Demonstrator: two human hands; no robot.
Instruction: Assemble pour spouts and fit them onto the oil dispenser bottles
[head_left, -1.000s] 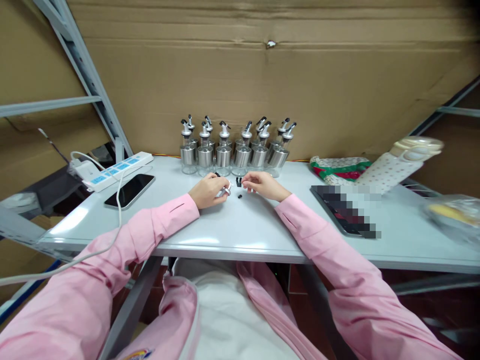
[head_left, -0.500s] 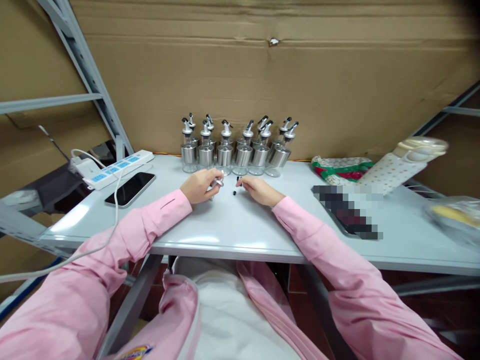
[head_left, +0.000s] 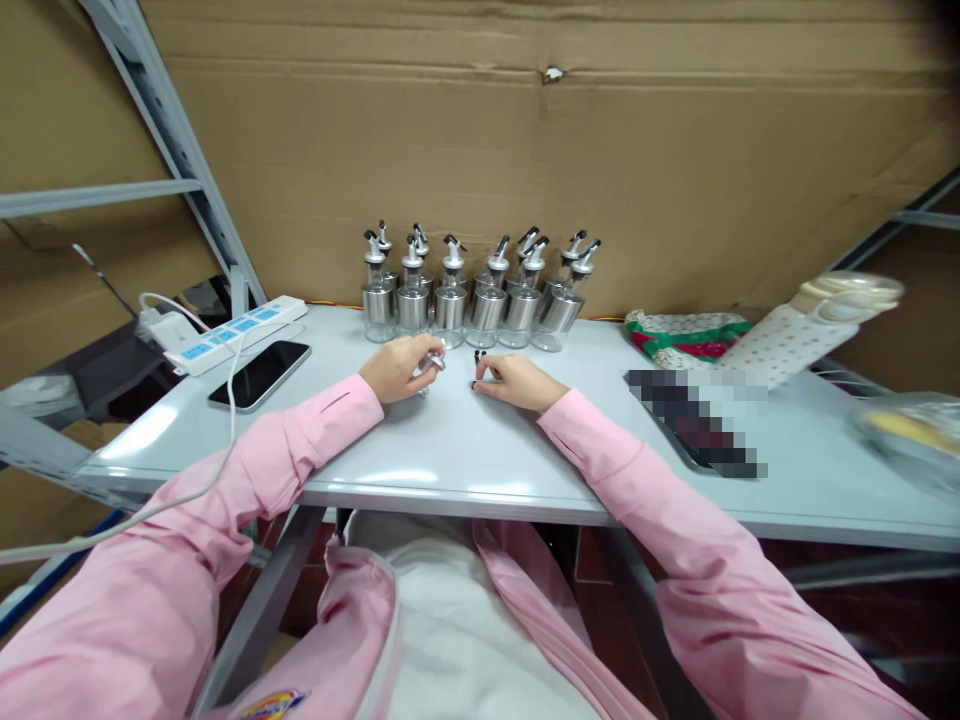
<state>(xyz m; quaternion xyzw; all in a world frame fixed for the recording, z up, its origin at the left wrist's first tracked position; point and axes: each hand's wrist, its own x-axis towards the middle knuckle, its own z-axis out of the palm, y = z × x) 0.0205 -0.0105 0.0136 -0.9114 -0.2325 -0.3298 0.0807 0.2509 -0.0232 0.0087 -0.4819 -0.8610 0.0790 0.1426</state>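
My left hand [head_left: 397,368] rests on the grey table [head_left: 465,450], fingers curled round a small shiny metal spout cap [head_left: 433,364]. Just to its right, my right hand [head_left: 514,378] pinches a tiny black plug [head_left: 478,356] between thumb and fingertips, with another small black piece [head_left: 474,384] under the fingers on the table. Both hands lie close in front of a cluster of several glass oil bottles [head_left: 480,300] with steel bands and black-tipped pourers, standing against the cardboard wall.
A black phone [head_left: 260,373] and a white power strip [head_left: 225,335] with a cable lie at the left. A dark tray [head_left: 694,420], a patterned cloth [head_left: 686,335] and a dotted white roll [head_left: 795,335] sit at the right. A plastic bag [head_left: 911,430] lies far right.
Both hands shifted slightly toward the bottles. The loose black piece that lay between the hands is now at my right fingertips.
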